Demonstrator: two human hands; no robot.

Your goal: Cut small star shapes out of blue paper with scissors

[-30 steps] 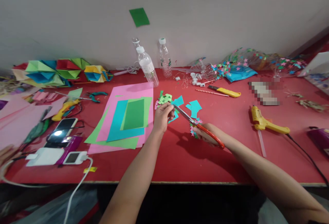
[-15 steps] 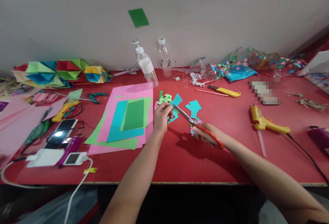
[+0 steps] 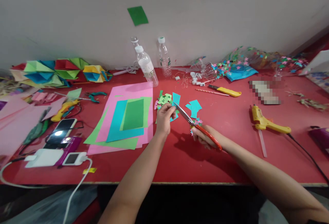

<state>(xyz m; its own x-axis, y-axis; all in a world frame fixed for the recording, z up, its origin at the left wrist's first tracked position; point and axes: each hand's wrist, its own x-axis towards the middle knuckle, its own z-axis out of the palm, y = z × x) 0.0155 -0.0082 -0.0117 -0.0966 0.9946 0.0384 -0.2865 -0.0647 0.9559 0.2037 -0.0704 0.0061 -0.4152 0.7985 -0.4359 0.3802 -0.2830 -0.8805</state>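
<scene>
Item 1: my L hand (image 3: 164, 117), thumb & fingertips pinched narrow on a small blue paper pc. (image 3: 176, 97), over the red table (image 3: 180, 169), betw. green scraps (image 3: 165, 98) & loose blue offcuts (image 3: 195, 107); item 2: my R hand (image 3: 206, 135), fingers curled round red-handled scissors (image 3: 209, 137), blade tips at the pc. Handling note: prob. best w/ short snips, R wrist steady, L turning the paper, L fingertips clear of the edge. Markings: front bottle (image 3: 147, 68), pale label, & R-side bottle (image 3: 163, 58), green mark, both too small to read.
</scene>
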